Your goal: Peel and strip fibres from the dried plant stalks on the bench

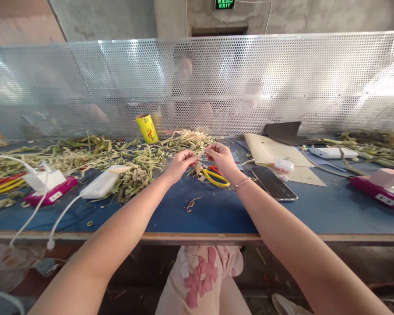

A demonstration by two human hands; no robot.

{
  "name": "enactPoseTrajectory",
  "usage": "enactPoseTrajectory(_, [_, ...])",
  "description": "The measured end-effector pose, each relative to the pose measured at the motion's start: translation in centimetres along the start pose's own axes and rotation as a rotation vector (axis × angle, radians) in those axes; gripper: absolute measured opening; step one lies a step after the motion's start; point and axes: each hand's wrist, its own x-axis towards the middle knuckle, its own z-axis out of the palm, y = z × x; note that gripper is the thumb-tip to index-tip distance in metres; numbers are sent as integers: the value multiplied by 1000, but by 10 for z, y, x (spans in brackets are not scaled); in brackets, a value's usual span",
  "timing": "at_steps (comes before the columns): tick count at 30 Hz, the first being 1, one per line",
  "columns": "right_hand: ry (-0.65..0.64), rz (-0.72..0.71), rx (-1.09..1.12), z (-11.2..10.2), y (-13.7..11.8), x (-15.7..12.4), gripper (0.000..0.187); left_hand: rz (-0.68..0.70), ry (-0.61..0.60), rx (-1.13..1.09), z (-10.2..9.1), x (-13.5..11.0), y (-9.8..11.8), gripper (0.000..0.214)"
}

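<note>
My left hand (181,165) and my right hand (222,156) are held close together above the middle of the table. The fingers of both are pinched, and a thin pale strip of dried plant (201,153) shows between the fingertips. Just below them lies a tool with a yellow looped handle (216,178), and red handles (214,169) show beside it. My right hand partly hides these. Behind the hands rises a heap of dried plant strips (192,141). A curled brown scrap (192,204) rests nearer the front edge.
More dried plant matter (141,162) spreads leftward. A yellow roll (147,129) stands before the perforated metal screen (118,87). Rightward are a phone (274,183), a small white case (284,166) and cardboard (272,151). Power strips (51,192) and white cables occupy both sides.
</note>
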Motion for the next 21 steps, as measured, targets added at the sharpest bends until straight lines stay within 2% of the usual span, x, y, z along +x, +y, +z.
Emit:
enactPoseTrajectory(5, [-112,-126,-39,1,-4,-6,13,-41,36,-23,1,0,-1,16])
enactPoseTrajectory(10, [-223,-149,-72,3,-7,-10,17,-84,39,-21,3,-1,0,26])
enactPoseTrajectory(14, [-184,-215,-179,2,-4,-7,13,-62,13,32,4,-2,0,26])
enactPoseTrajectory(21, [-118,-413,-411,0,-4,-6,10,-69,15,70,6,-3,3,18])
